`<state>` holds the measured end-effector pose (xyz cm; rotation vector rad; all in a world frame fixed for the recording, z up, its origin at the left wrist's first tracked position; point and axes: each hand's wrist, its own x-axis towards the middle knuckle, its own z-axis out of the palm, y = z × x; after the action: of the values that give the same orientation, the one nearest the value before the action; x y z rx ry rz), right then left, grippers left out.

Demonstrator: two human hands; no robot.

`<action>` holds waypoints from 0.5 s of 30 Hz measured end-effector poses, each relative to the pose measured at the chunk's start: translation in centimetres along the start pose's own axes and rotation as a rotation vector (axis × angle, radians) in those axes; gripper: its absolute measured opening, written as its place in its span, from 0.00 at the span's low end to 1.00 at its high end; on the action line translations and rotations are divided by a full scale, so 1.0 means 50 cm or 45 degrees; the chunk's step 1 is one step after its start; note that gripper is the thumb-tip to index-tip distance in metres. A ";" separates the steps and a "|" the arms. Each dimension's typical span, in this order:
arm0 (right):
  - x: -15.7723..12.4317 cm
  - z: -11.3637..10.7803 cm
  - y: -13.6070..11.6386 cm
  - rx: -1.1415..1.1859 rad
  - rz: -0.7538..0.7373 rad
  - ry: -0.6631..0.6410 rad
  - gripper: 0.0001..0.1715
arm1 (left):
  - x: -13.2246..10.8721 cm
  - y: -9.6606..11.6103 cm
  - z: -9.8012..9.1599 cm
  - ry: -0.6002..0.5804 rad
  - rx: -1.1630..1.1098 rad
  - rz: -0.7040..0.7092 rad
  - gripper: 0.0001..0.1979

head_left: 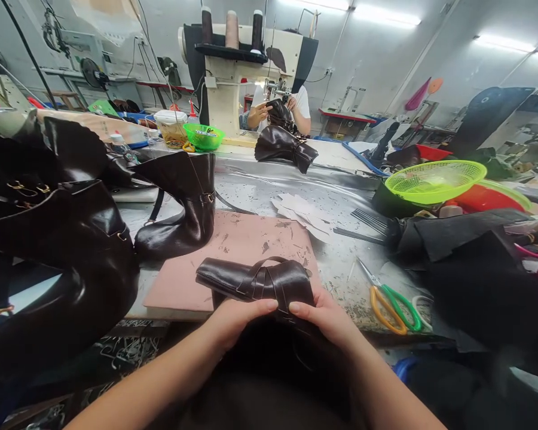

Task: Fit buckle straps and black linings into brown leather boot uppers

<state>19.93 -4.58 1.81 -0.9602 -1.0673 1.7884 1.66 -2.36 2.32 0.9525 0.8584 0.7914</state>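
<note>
Both of my hands grip a dark brown leather boot upper (291, 278) over the front edge of a pink work block (179, 283). My left hand (240, 319) presses its thumb on the leather, its fingers hidden underneath. My right hand (325, 316) holds the other side the same way, thumb on top. A narrow strap crosses the upper and loops up at its far side. The wide shaft opening faces me and is dark inside. Left of the block stands another boot upper (186, 203) with a strap and small buckle.
More boot uppers (72, 251) crowd the left side. Scissors (388, 304) with orange and green handles lie at right, near black material (484, 286) and a green basket (434, 179). Paper pieces (302, 212) lie beyond the block. A person sews behind a machine (226, 89).
</note>
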 end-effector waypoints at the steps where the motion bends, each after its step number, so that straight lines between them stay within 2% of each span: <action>1: -0.001 0.002 -0.003 -0.024 -0.008 -0.011 0.19 | -0.001 0.003 0.000 0.017 0.059 0.013 0.18; 3: -0.003 0.008 -0.012 -0.078 -0.036 -0.036 0.22 | -0.004 0.006 0.002 0.051 0.158 0.057 0.18; 5: -0.006 0.015 -0.020 -0.092 -0.050 -0.059 0.23 | -0.008 0.004 0.006 0.049 0.119 0.073 0.17; 8: -0.008 0.021 -0.024 -0.017 0.025 -0.098 0.20 | -0.016 -0.005 0.014 0.009 -0.204 -0.060 0.16; 11: -0.011 0.020 -0.027 0.022 0.051 -0.160 0.20 | -0.025 0.000 0.012 0.070 -0.463 -0.191 0.14; 13: -0.013 0.015 -0.043 -0.063 0.011 -0.166 0.20 | -0.033 0.026 0.003 0.176 -0.483 -0.080 0.14; 15: -0.012 0.009 -0.072 -0.218 -0.046 -0.153 0.19 | -0.045 0.074 -0.009 0.283 -0.355 0.151 0.15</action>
<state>20.69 -4.17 5.40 -0.9375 -1.3230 1.7651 -0.40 -2.81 6.13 0.6810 0.8609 1.1032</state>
